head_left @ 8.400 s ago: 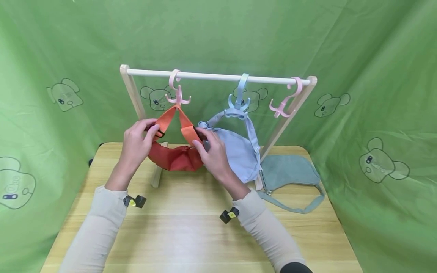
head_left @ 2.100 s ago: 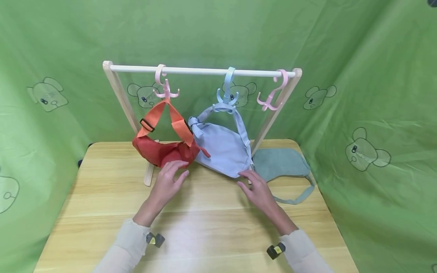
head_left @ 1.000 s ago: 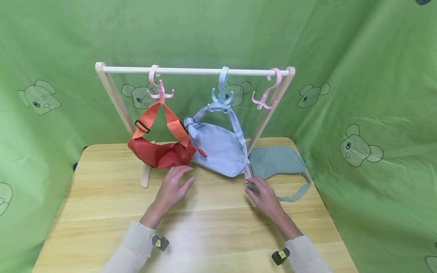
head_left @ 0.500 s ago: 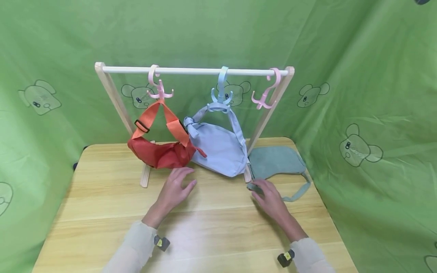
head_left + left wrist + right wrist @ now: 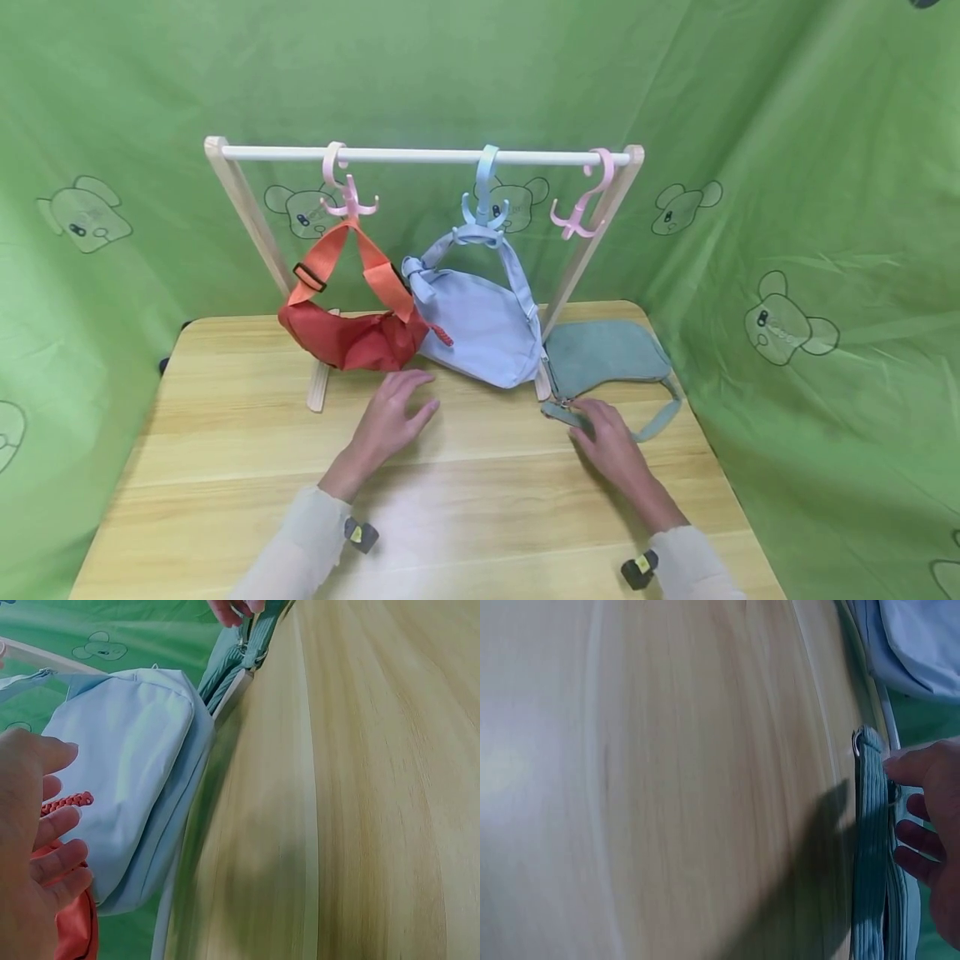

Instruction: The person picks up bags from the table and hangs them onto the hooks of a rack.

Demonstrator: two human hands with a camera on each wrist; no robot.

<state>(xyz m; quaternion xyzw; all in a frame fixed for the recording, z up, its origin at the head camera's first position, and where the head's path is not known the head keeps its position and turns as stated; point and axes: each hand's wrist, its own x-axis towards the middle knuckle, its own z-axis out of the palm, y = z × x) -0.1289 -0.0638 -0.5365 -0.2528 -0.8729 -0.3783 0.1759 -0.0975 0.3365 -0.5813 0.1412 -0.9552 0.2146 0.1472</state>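
My right hand (image 5: 613,443) is over the strap (image 5: 870,847) of a grey-green shoulder bag (image 5: 607,354) lying on the table. Its thumb tip is right at the strap's edge in the right wrist view, the fingers loosely bent beside it. My left hand (image 5: 390,421) hovers with relaxed fingers below a red waist bag (image 5: 352,340), holding nothing. That bag hangs by its orange strap (image 5: 324,258) from a pink hook hanger (image 5: 350,200). Beside it, a light blue bag (image 5: 480,325) hangs from a blue hook hanger (image 5: 483,208). In the left wrist view the red braided zip pull (image 5: 67,802) shows behind the fingers.
A white rail (image 5: 420,156) on wooden legs (image 5: 318,387) carries the hangers. Another pink hook hanger (image 5: 577,217) hangs bare at the right end. Green cloth (image 5: 450,67) surrounds the wooden table (image 5: 465,517).
Both hands have let go of the red bag's orange strap. The right hand has moved from near the blue bag to the grey-green bag's strap; the left has drifted slightly right.
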